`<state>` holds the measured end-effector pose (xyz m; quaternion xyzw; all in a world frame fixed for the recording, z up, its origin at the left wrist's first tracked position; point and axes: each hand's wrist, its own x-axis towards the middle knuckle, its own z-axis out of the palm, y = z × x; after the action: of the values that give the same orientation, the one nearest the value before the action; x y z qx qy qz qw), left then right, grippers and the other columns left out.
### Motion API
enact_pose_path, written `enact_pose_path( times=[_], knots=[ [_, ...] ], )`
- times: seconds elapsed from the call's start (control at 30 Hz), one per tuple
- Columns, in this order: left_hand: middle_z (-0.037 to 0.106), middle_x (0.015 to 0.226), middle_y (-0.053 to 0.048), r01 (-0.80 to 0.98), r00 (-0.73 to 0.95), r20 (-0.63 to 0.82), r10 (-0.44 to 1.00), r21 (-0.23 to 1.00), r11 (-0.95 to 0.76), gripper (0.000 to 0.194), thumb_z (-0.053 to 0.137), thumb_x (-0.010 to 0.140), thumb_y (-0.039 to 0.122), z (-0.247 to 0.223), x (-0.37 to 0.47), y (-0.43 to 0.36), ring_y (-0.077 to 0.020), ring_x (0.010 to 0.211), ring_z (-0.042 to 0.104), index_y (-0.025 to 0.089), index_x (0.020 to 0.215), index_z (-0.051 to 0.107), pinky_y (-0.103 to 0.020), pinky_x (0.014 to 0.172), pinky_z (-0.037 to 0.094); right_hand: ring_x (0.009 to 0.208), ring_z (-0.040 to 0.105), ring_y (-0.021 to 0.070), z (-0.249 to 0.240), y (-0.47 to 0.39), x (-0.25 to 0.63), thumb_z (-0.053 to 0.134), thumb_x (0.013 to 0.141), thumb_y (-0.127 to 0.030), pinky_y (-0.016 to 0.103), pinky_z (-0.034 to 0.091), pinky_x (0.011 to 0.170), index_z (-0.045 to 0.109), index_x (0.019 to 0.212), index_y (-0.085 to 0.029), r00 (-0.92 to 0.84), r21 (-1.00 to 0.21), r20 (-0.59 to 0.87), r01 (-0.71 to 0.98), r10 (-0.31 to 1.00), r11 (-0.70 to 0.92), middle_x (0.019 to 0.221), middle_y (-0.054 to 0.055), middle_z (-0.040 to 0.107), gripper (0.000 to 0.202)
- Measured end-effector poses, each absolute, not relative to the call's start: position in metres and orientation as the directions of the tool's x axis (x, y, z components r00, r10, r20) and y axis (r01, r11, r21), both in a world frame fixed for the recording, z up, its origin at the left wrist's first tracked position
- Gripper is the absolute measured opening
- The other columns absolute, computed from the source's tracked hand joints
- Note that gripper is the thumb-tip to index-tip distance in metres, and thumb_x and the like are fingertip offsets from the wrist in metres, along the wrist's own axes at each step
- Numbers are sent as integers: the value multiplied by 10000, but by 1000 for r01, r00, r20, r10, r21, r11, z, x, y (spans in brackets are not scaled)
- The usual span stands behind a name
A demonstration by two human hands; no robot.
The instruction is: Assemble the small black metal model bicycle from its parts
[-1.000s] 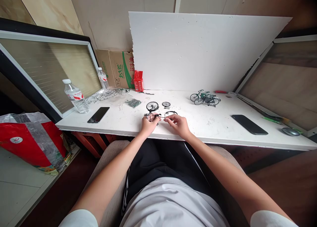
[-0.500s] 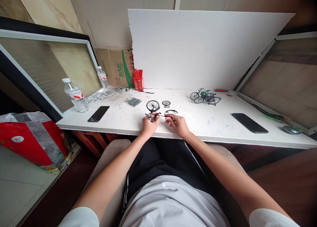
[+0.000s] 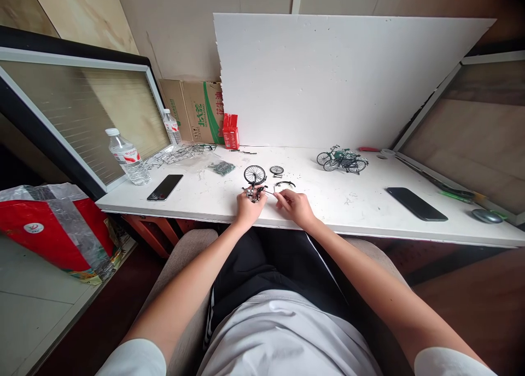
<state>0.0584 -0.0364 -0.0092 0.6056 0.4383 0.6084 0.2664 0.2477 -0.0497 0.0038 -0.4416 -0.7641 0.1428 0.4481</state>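
My left hand [image 3: 247, 213] is closed around the frame of a small black model bicycle [image 3: 255, 174], whose spoked wheel sticks up beyond the fingers. Pinched in my right hand [image 3: 298, 207] is a thin dark rod [image 3: 269, 192], its far end reaching to the model by my left fingers; its exact kind is too small to tell. Just beyond the right fingertips lies a curved black part [image 3: 286, 183], like a mudguard. A loose spoked wheel [image 3: 276, 169] rests farther back, with tiny parts near it.
Assembled model bicycles [image 3: 342, 160] stand at the right back of the white table [image 3: 328, 206]. Phones [image 3: 165, 187] lie left and right [image 3: 416, 203]. Also there: a bag of green parts [image 3: 223, 168], part frames [image 3: 184, 154], water bottles [image 3: 129, 160], a red box [image 3: 231, 132], a mouse [image 3: 486, 216].
The whole view has shifted slightly. Both hands keep their holds; the rod's angle at the model has tilted a little.
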Motion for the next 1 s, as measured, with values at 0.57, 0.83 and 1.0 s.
enact_pose_path(
  times=[0.57, 0.83, 1.0],
  knots=[
    [837, 985, -93, 384, -124, 648, 752, 730, -566, 212, 698, 891, 153, -21, 59, -31, -253, 912, 814, 189, 1085, 775, -355, 886, 647, 672, 695, 198, -7, -41, 248, 561, 1053, -499, 310, 525, 687, 676, 1020, -216, -237, -569, 596, 549, 767, 612, 831, 68, 772, 308],
    [836, 980, -84, 400, -80, 676, 732, 695, -598, 193, 682, 898, 144, -24, 60, -31, -241, 880, 814, 200, 1061, 769, -341, 895, 648, 623, 607, 203, -7, -40, 251, 359, 1125, -466, 312, 447, 658, 644, 1145, -213, -291, -477, 581, 635, 760, 608, 820, 58, 710, 381],
    [835, 973, -78, 400, -70, 657, 751, 708, -582, 207, 681, 897, 139, -21, 61, -32, -232, 878, 812, 203, 1077, 762, -340, 891, 651, 701, 608, 237, -5, -43, 248, 340, 1117, -421, 345, 483, 705, 432, 1387, -199, -352, -475, 546, 618, 760, 627, 911, 65, 648, 361]
  ],
)
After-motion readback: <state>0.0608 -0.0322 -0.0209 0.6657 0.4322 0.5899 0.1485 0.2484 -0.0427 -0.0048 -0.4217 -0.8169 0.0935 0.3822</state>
